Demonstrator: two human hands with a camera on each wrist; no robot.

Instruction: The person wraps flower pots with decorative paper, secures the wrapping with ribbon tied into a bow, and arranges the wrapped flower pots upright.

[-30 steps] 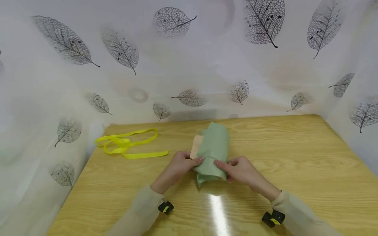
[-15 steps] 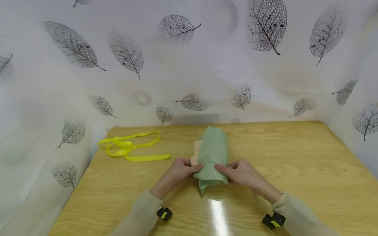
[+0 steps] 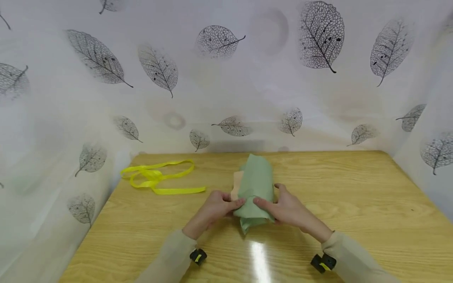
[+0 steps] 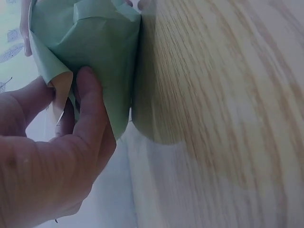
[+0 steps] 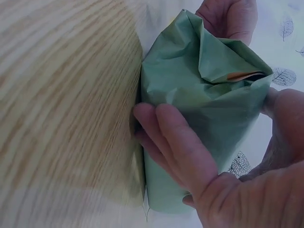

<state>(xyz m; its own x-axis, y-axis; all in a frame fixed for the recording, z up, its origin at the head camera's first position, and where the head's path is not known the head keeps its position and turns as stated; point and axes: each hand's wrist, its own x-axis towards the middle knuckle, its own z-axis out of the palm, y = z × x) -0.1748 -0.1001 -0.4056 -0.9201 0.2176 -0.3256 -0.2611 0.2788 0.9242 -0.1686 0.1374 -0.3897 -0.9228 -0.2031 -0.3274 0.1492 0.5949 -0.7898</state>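
Observation:
A bundle wrapped in sage-green paper (image 3: 257, 179) lies on the table at the middle in the head view. Its near end is creased and folded, and what is inside is hidden. A tan strip, the inner side of the paper edge (image 3: 236, 184), shows along the left. My left hand (image 3: 216, 206) pinches this edge between thumb and fingers, the fingertips against the bundle's side. My right hand (image 3: 288, 208) holds the other side, thumb on top and several fingers (image 5: 183, 142) along the lower wall near the table. Its index finger stands out from the paper in the head view.
A loosely looped yellow ribbon (image 3: 152, 179) lies at the back left of the wooden table (image 3: 354, 188). Behind the table hangs a pale curtain (image 3: 247, 86) with a leaf print.
The right index finger has lifted off the bundle's side, and the right thumb has slid slightly left on the paper. The left hand keeps its pinch. The head view has tilted up a little.

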